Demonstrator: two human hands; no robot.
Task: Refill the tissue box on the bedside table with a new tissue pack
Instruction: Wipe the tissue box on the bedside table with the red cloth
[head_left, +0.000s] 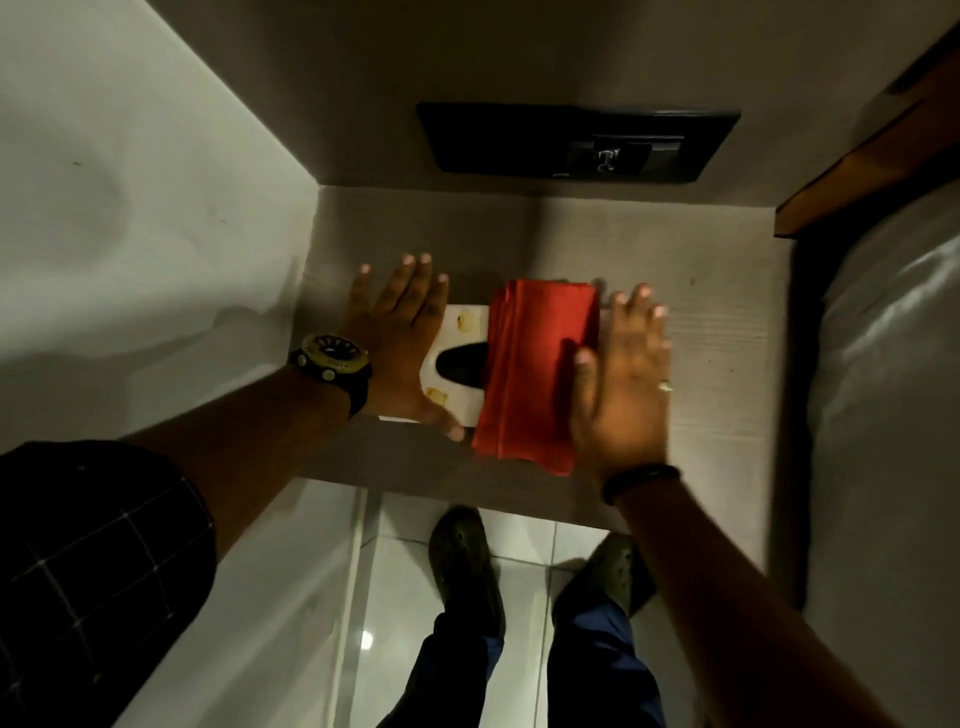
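Grey worktop (701, 332) beside a bed. Left hand (400, 332) lies flat on the tissue box (462, 322); right hand (623, 384), fingers straight, presses the red pack (535, 364) (likely soft and light; grip its long edges).

A black switch panel (576, 143) on the wall; white bedding (893, 364) alongside.

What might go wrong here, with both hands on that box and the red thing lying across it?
The red pack lies loose across the tissue box and overhangs the bedside table's front edge, so it may slide to the floor. It also covers part of the dark slot. The left hand and right hand rest flat, gripping nothing, so the box could shift.
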